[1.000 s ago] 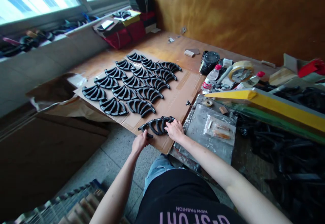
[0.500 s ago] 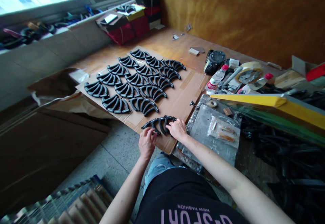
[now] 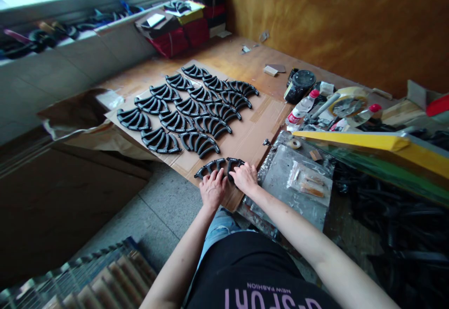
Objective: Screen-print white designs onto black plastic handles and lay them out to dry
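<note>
A short row of black curved handles [image 3: 211, 165] lies fanned out at the near end of a cardboard sheet [image 3: 254, 133]. My left hand [image 3: 213, 188] is over the lower ends of this row, fingers bent and closed about a handle, their tips partly hidden. Just right of it, my right hand [image 3: 245, 178] pinches the rightmost handles [image 3: 234, 161] of the row. A narrow gap shows between those and the handles on the left. Farther up the sheet, several fans of like black handles [image 3: 184, 122] lie in slanting rows.
To the right are a grey board [image 3: 277, 168] with a small plastic bag [image 3: 308, 180], a tape roll [image 3: 293, 144], a red-capped bottle [image 3: 301, 110] and a black pot [image 3: 300, 86]. A yellow-edged frame [image 3: 368, 138] juts in. Red boxes [image 3: 171, 38] stand at the back.
My left hand has moved right along the row, from its left part to near my right hand. A gap has opened between the handles. My right hand has hardly moved.
</note>
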The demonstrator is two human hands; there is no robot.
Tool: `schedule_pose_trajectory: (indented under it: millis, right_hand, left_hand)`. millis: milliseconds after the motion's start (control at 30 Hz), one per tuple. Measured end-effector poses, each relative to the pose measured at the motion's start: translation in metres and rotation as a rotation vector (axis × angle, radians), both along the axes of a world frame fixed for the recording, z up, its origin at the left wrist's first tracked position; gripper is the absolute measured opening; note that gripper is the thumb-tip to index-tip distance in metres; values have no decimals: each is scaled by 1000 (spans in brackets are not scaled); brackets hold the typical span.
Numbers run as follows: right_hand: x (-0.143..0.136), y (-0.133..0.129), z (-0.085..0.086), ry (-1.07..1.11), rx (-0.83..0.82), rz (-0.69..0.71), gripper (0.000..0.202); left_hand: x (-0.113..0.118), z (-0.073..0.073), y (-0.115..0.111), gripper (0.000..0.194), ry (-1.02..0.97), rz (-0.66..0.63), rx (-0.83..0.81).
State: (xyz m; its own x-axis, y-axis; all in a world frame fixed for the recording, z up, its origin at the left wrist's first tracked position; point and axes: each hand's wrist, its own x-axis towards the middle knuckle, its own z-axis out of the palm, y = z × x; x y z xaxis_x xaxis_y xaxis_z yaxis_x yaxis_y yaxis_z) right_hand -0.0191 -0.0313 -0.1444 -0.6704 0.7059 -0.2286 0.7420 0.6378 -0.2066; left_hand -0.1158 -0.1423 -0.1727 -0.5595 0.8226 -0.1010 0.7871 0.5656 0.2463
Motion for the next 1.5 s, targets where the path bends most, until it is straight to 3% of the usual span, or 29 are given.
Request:
schedule_pose_trajectory:
  millis: [533, 833, 1133, 1267, 1500]
  right_hand:
    - [-27, 5, -3, -79, -39, -1, 41]
    - [-10, 10, -1, 3, -36, 62, 40]
    - [-11, 13, 3, -1, -139, 143, 38]
    - [-3, 10, 2, 25, -137, 130, 40]
    - [4, 1, -2, 61, -127, 135, 46]
  left_hand:
    - [-5, 4, 11, 46, -2, -26, -46]
    - [1, 4, 6, 47, 28, 29, -64]
    - [-9, 5, 10, 50, 20, 6, -50]
    - [4, 3, 18, 54, 19, 92, -43]
    - [29, -10, 36, 43, 50, 247, -65]
